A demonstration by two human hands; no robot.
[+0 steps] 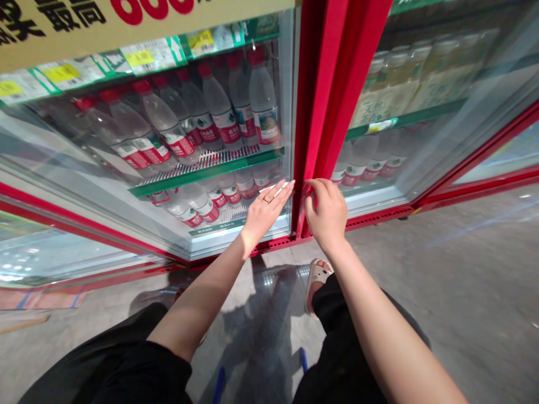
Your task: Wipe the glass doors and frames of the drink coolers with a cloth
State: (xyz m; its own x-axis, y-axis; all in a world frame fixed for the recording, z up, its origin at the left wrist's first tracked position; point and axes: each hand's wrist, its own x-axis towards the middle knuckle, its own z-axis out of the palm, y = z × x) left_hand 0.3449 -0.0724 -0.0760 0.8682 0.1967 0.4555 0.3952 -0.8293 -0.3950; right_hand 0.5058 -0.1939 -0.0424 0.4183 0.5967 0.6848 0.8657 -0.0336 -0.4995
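My left hand (265,212), with a ring on one finger, is stretched flat at the lower right side of a glass-fronted drinks cooler. Its fingertips point toward the red upright. Something small and white shows by these fingers; I cannot make out what it is. My right hand (329,212) has its fingers bent around the edge of the red door frame (314,151). Behind the glass, bottles with red caps and red labels (227,126) stand on a shelf with a green edge (210,172). More bottles (206,209) stand on the shelf below, partly behind my left hand.
Yellow price tags (141,58) line the upper shelf under a cream sign (63,33). To the right, another cooler section holds pale bottles (396,84). My sandalled foot (318,275) rests on the grey floor (455,280), close to the cooler's base. Blue bars (219,386) show below.
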